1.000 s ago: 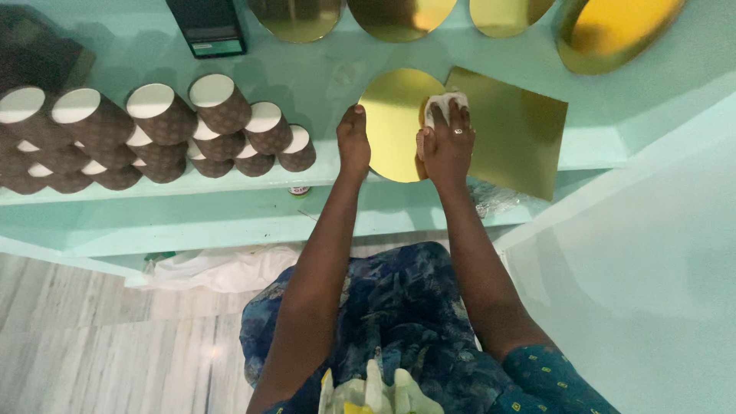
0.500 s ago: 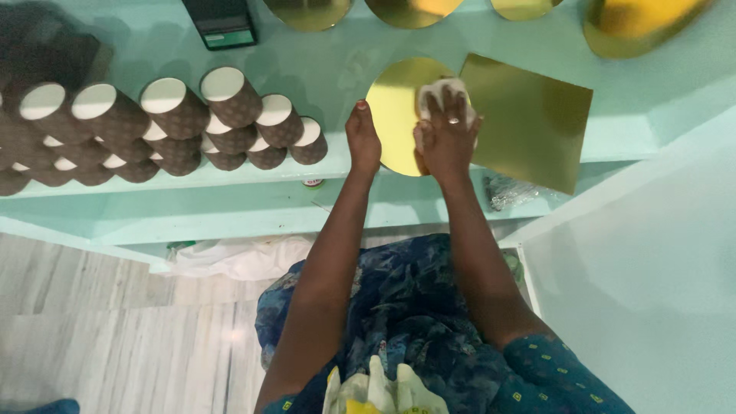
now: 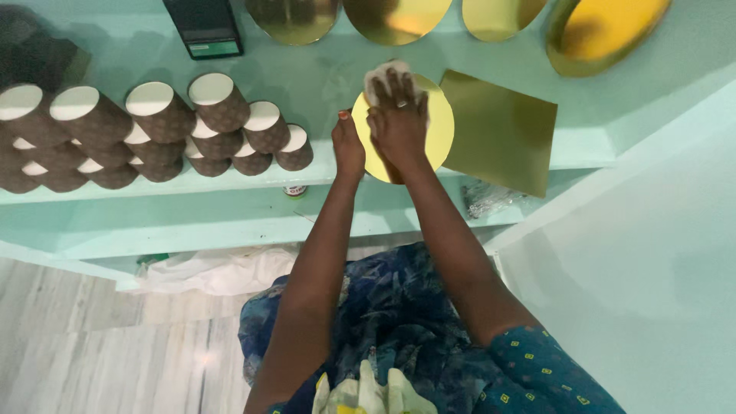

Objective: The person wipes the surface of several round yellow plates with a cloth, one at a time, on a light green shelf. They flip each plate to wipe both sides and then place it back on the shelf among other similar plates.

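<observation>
Right hand: the right hand (image 3: pixel 399 115) lay flat, fingers spread, pressing a crumpled white cloth (image 3: pixel 381 75) onto the round gold cardboard disc (image 3: pixel 437 126); the cloth showed past the fingertips at the disc's 11 o'clock edge.
Left hand: the left hand (image 3: pixel 348 146) rested with fingers together on the disc's 9 o'clock rim, steadying it, closed around nothing.
Disc under the hands: it lay flat near the front edge of the pale green tabletop (image 3: pixel 322 84), just beside a square gold cardboard sheet (image 3: pixel 500 130) at its 3 o'clock; whether the two touched could not be told.
Gold rounds at the back: four more gold round boards, cut off by the top of the view, stood at 12 o'clock from the hands: a dull one (image 3: pixel 294 15), a brighter one (image 3: pixel 399 17), a pale one (image 3: pixel 502 15) and a yellow, rimmed one (image 3: pixel 606 31) farthest to 2 o'clock.
Brown tubs: a stack of brown paper cups with white bases (image 3: pixel 153 123) lay on their sides at 9 o'clock; about fourteen white ends were countable, with more lost in shadow.
Dark box: one black rectangular box with a green label strip (image 3: pixel 203 27) stood at 11 o'clock.
Lower shelf: one clear crinkled plastic wrapper (image 3: pixel 487 198) lay at 5 o'clock on the lower shelf (image 3: pixel 192 222), and a small round cap (image 3: pixel 294 190) sat under the tabletop edge.
</observation>
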